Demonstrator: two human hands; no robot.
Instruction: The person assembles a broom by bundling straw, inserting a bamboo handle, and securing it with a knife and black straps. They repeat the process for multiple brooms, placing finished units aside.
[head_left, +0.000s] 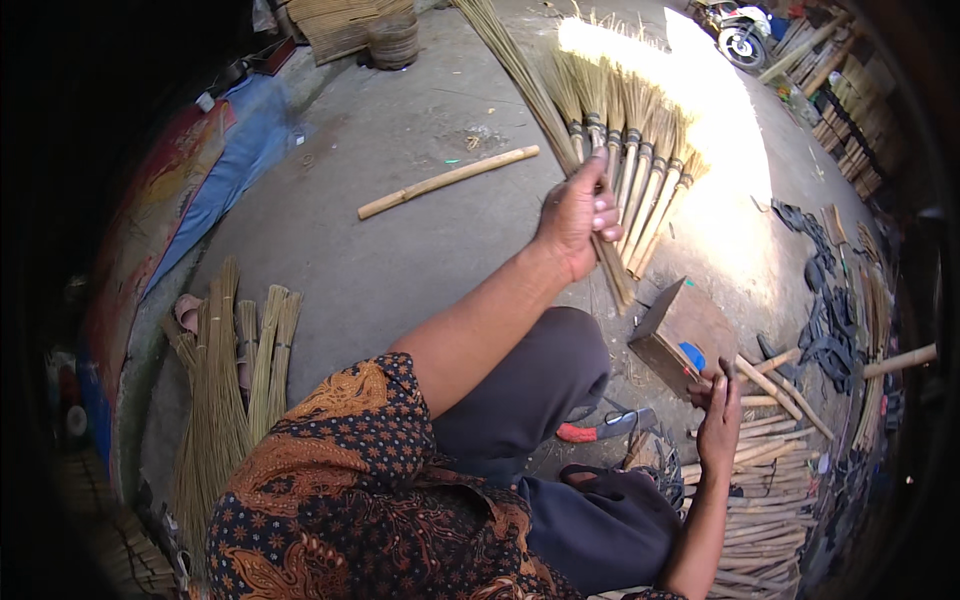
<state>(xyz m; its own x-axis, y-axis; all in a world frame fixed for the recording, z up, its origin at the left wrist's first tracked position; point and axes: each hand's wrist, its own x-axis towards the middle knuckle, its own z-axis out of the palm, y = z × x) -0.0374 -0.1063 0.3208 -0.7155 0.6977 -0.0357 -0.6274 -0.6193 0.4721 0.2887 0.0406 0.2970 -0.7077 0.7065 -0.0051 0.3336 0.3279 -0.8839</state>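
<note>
My left hand (582, 215) is closed around a long bundle of thin, straw-coloured broom bristles (522, 75). The bundle slants from the top of the view down past my fist, where its short end sticks out. Right behind it, several hand brooms (640, 165) lie fanned on the floor, with bamboo handles toward me and dark bindings. My right hand (718, 420) is lower right, beside a wooden box (690, 318) with a blue patch. Its fingers point up and look apart, near the box's corner; I make out nothing held there.
A bamboo stick (450, 182) lies on the concrete floor. Cut bamboo sticks (760, 530) are piled at lower right, near a red-handled blade (605, 426). Bristle bundles (215, 380) lie at my left. Black strips (828, 320) lie far right; a motorcycle (742, 42) stands behind.
</note>
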